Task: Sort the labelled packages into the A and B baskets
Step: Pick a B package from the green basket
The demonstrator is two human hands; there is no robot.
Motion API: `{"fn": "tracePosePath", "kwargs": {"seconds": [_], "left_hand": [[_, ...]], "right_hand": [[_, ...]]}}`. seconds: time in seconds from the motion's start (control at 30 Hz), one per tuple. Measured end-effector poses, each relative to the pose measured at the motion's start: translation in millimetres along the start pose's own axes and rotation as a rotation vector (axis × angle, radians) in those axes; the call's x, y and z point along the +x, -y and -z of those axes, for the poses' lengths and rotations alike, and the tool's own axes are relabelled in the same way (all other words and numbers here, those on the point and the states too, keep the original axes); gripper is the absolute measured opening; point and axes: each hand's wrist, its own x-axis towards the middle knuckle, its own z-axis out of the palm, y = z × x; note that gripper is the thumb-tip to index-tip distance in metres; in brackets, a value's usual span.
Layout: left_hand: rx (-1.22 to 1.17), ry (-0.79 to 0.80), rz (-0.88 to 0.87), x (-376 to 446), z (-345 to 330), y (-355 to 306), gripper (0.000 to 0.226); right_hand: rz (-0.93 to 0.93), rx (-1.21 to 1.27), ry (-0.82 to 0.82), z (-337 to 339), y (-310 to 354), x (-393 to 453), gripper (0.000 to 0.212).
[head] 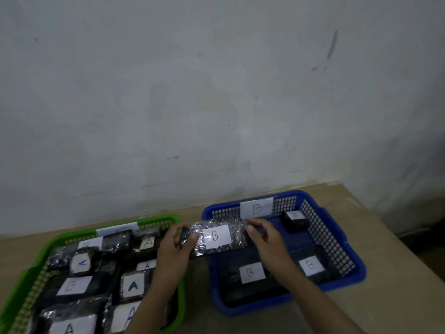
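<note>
Both bare forearms reach forward from the bottom edge toward the B package (216, 237), the landmark here. Left hand (177, 244) takes its left end, thumb on top, fingers curled round the edge. Right hand (261, 235) pinches its right end, fingers curled over the top. Both grips raised, wrists level, forearms converging slightly.

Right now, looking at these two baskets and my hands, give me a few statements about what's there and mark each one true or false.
1. Both hands hold a package labelled B. True.
2. The blue basket carries an A sign. False: its sign reads B.
3. The held package is above the gap between the baskets and the blue basket's left edge. True.
4. The green basket holds no packages. False: it holds many, mostly labelled A.
5. The left hand is free. False: it grips the package, as does the right hand.
</note>
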Motion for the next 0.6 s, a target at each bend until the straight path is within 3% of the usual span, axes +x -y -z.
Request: {"fn": "tracePosePath", "kwargs": {"seconds": [0.17, 0.33, 0.53, 0.6], "left_hand": [[-0.032, 0.089, 0.017, -5.8, -37.8, -1.8, 0.02], [0.017, 0.079, 0.057, -3.6, -63.3, 0.1, 0.019], [0.49, -0.13, -0.077, 8.2, -70.9, 30.2, 0.034], [0.644, -0.109, -0.054, 9.8, -74.3, 42.1, 0.044]], "right_hand": [[-0.005, -0.017, 0.066, 33.6, -11.3, -2.5, 0.013], [-0.023, -0.021, 0.056, 51.8, -17.2, 9.6, 0.032], [-0.06, -0.039, -0.04, 62.8, -32.7, 33.3, 0.032], [-0.095, -0.06, -0.069, 62.3, -38.8, 44.5, 0.034]]}}
